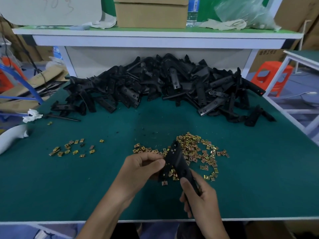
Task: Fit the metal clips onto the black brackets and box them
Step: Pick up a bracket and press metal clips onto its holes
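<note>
**A:** Why is the bench (96, 190) laid out like that?

**B:** The bracket pile (164, 87) is sitting at the back, and the clips (195, 149) are lying close for reach. The right grip (202, 195) is clamping one bracket (176, 159) steady above them. The left grip (143, 168) is pinching its edge, probably seating a clip.

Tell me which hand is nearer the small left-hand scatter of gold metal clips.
Left. The left hand sits right of that small scatter of gold metal clips, bare green mat between; the right hand is farther right, gripping the black plastic bracket.
</note>
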The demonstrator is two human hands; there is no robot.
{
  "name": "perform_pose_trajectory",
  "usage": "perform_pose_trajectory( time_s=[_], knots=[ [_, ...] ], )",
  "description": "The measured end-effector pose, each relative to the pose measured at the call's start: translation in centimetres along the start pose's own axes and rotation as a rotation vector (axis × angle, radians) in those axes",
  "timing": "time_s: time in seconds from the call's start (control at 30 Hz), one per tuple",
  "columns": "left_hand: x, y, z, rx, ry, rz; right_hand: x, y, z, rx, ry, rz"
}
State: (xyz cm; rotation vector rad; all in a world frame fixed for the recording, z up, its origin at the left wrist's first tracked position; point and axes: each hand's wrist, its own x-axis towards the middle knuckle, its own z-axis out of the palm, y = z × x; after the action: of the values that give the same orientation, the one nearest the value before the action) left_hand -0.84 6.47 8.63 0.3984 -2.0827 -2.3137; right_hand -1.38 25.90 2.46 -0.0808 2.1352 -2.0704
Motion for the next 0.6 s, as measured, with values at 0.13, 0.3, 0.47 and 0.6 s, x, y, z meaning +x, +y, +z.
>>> perform_pose_trajectory(
  time_s=[0.13,0.3,0.47,0.6],
  knots=[
    [-0.1,-0.3,0.1,0.045,0.042,-0.038,0.0,0.0,0.3,-0.094,0.011,-0.065],
    [-0.4,-1.0,0.4,0.055,0.067,-0.082,0.0,0.3,0.3,-0.151,0.026,-0.102],
    [-0.4,-1.8,0.0,0.306,0.058,0.066,0.0,0.4,0.6,-0.135,0.041,-0.091],
    [1.7,-2.5,-2.1,0.731,0.272,0.3,0.2,0.3,0.3,0.002,0.085,-0.017]
  ],
)
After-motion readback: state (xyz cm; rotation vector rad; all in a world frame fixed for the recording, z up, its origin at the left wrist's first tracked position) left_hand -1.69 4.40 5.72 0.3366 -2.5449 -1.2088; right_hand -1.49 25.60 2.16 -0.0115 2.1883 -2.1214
